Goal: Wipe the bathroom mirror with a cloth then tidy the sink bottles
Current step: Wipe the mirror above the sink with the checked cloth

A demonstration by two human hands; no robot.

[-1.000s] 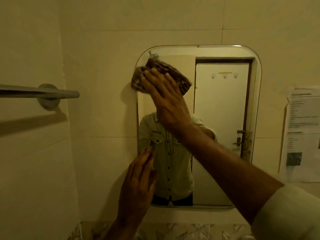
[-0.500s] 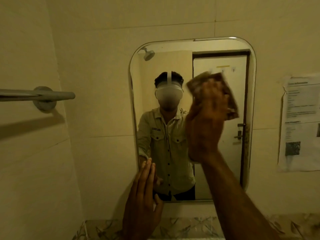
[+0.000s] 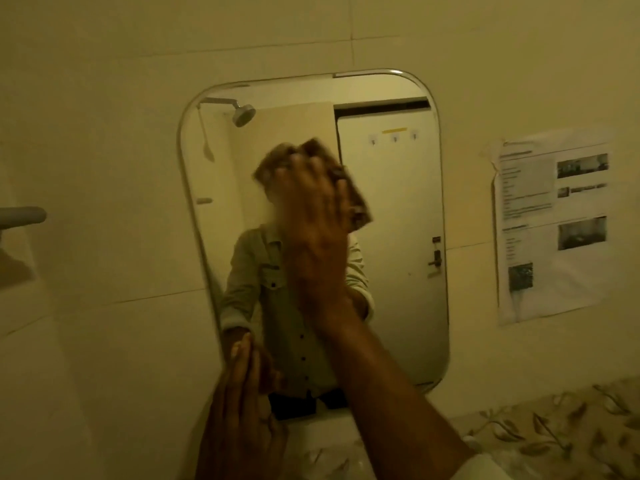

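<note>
right hand (image 3: 317, 233), flat on cloth (image 3: 353, 199), against mirror (image 3: 391, 306)

grip: right hand spread open, palm pressing the brown patterned cloth to the glass rather than clasping it, image blurred; cloth at the mirror's upper middle, its edges showing above and right of the fingers; left hand (image 3: 242, 403) open, fingers straight and together, fingertips at the mirror's lower left edge, holding nothing; mirror: upright rounded rectangle on pale tiled wall (image 3: 104, 168), reflecting a person in a buttoned light shirt, a shower head at its upper left, a white door at its right; printed paper sheet (image 3: 550, 226) on the wall right of the mirror; rail end (image 3: 22, 216) well left of the mirror; leaf-patterned band (image 3: 554, 427) below the mirror's lower right corner; sink bottles not seen.
</note>
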